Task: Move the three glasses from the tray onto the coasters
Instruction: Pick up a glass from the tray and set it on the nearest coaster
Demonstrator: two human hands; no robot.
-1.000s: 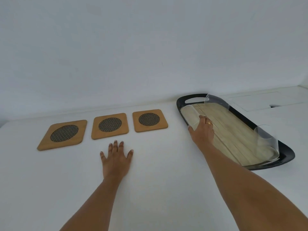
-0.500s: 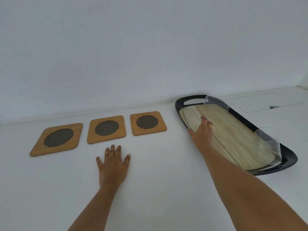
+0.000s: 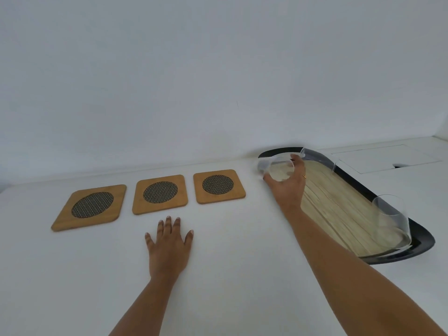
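Observation:
Three square wooden coasters with dark mesh centres lie in a row on the white table: left coaster (image 3: 91,206), middle coaster (image 3: 160,194), right coaster (image 3: 219,186). To their right is a black-rimmed tray (image 3: 420,232) with a wood-grain floor. My right hand (image 3: 288,184) grips a clear glass (image 3: 274,168), lifted and tilted over the tray's far left corner. A second glass (image 3: 320,157) stands at the tray's far end. A third glass (image 3: 392,224) stands at its near end. My left hand (image 3: 168,248) rests flat on the table, fingers spread, in front of the middle coaster.
A white wall rises right behind the coasters and tray. A flat white hatch panel (image 3: 385,157) with a small dark notch is set into the surface beyond the tray at the far right.
My right hand has raised the glass off the tray's left end and tipped it toward the coasters. The left hand stays flat on the table.

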